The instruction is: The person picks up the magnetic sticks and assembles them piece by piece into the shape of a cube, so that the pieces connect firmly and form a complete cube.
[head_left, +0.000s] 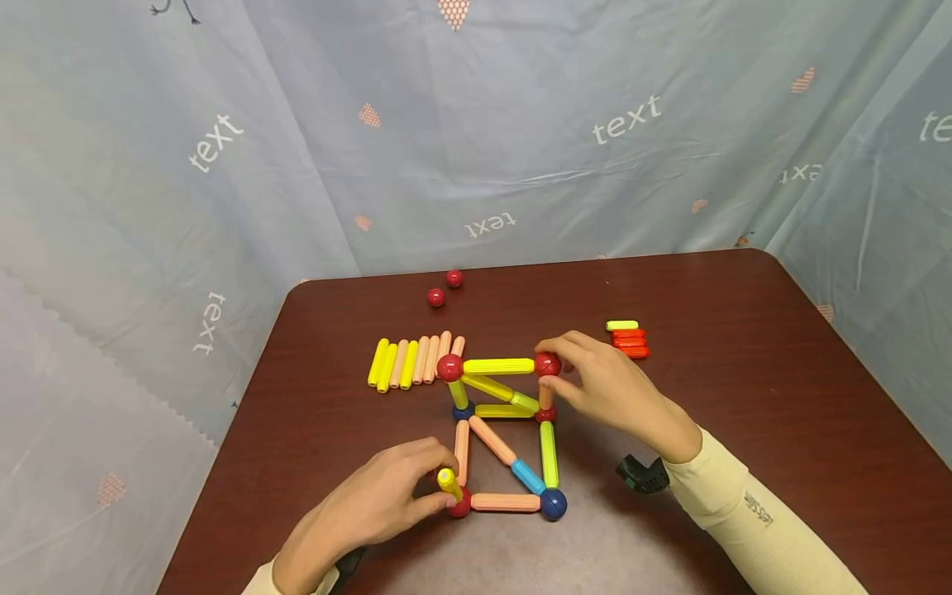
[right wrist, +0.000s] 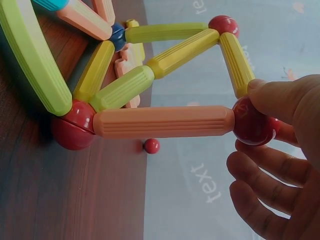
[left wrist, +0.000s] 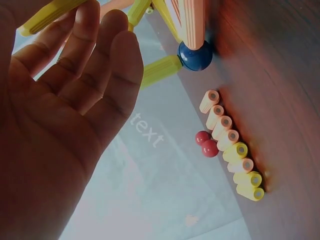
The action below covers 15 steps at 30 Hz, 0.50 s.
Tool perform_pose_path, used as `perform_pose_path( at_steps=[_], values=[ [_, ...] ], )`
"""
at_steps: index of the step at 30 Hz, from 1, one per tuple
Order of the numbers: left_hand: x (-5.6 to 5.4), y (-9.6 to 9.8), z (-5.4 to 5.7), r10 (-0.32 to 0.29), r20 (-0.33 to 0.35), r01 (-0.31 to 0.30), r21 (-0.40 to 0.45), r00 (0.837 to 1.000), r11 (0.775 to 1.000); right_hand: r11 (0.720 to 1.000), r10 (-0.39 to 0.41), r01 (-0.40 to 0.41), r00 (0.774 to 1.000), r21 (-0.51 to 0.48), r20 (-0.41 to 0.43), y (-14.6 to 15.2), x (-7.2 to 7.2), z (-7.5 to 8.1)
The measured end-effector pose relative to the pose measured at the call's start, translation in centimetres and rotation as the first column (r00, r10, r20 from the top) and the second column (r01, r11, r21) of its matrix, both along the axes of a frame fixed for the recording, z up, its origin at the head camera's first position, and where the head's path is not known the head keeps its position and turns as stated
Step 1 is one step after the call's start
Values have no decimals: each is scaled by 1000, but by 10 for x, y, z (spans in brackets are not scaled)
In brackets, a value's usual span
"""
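Observation:
A frame of magnetic rods and balls stands on the table, with a square base and an upright back face. My left hand (head_left: 379, 496) pinches a yellow magnetic rod (head_left: 449, 481) between thumb and fingers; the rod stands on the front-left red ball, which is partly hidden. At the top right corner, my right hand (head_left: 613, 387) grips a red ball (right wrist: 253, 121) with thumb and fingertips. An orange rod (right wrist: 165, 122) joins that ball to the red ball below it (right wrist: 74, 127). A blue ball (head_left: 554, 504) forms the front-right corner. A pink and blue diagonal crosses the base.
Yellow and pink rods (head_left: 404, 364) lie in a row behind the frame, left of centre. Two loose red balls (head_left: 435, 297) sit near the back edge. Several short red rods (head_left: 630, 342) and a short yellow-green rod (head_left: 621, 326) lie at the back right.

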State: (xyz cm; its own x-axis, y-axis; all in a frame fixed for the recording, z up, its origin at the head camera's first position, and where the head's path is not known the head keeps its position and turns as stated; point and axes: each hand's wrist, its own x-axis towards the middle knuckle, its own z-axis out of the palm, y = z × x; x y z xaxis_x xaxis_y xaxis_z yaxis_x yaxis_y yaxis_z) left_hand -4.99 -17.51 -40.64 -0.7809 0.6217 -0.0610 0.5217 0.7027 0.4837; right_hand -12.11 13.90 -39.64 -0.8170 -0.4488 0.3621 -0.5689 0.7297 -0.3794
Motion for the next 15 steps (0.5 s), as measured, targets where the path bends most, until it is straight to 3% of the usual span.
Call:
perform_pose_path(
  at_steps=[5,9,12,15],
  values=[
    [-1,-3,4,-11,31,11,-15,999,1000,1000,0,0,1000,1,11,1,0,0],
    [-9,-21,25,-4,22,5,-86,1000,996,1000,4,-4,1000,-4,14,0,0,1],
    [-27,-37,46,39,-27,-42,-105,999,994,1000,5,-5,1000,-5,15,0,0,1],
    [-56,-46,58,109,-68,-114,-78,992,990,1000,6,-6,1000,-4,14,1,-1,0]
  ],
)
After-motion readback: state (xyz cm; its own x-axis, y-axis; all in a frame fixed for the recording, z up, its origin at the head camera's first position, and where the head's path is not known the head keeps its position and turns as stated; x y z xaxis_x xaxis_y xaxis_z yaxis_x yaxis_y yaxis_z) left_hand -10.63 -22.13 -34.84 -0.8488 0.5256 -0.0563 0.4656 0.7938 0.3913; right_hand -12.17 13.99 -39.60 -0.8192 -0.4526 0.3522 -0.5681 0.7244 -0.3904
